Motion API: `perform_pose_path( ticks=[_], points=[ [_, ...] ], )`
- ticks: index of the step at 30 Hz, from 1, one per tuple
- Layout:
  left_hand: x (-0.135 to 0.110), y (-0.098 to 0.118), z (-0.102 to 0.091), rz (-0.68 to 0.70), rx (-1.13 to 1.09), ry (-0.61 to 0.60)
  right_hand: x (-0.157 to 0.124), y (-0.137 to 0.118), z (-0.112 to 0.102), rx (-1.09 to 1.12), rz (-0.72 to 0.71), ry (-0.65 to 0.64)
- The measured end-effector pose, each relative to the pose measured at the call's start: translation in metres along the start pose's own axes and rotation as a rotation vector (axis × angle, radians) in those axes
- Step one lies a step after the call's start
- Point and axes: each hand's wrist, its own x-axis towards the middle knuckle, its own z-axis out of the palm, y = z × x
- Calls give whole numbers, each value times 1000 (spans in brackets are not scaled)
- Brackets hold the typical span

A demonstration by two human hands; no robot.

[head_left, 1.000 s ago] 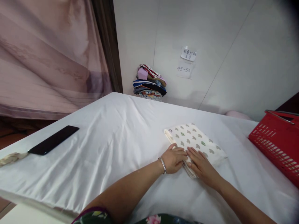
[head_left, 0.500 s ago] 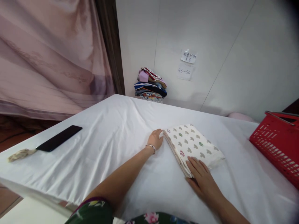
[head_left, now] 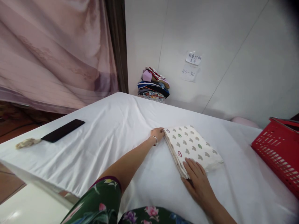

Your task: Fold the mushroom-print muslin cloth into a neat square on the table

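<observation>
A folded cream cloth (head_left: pixel 190 141) with grey mushroom prints and a few red and green ones lies in layers on the white-covered table. At its far left corner, the fingers of my left hand (head_left: pixel 157 134) are closed on the layered edge, with a bracelet at the wrist. My right hand (head_left: pixel 198 180) lies on the cloth's near corner, fingers stretched flat over the top. Its thumb is apart from the fingers, along the near edge.
A red plastic basket (head_left: pixel 277 152) stands at the right. On the left side lies a black phone (head_left: pixel 63 130) with a pale tassel (head_left: pixel 28 142). Folded fabrics (head_left: pixel 154 85) are stacked by the wall, under paper signs (head_left: pixel 189 73). A pink curtain (head_left: pixel 58 56) hangs at left.
My left fingers have closed in on the cloth's corner, where a loose white bit stuck out before. The right hand stays on the near corner. The view has shifted slightly.
</observation>
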Motion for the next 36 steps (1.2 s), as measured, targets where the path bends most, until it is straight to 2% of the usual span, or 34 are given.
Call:
perform_pose_path(
  ticks=[13, 19, 36],
  points=[
    [9, -3, 2, 49, 11, 89, 0, -1, 0, 1, 23, 12],
    [10, -9, -1, 26, 4, 66, 3, -3, -2, -1, 24, -5],
    [13, -9, -1, -44, -9, 79, 5, -4, -3, -11, 25, -28]
  ],
)
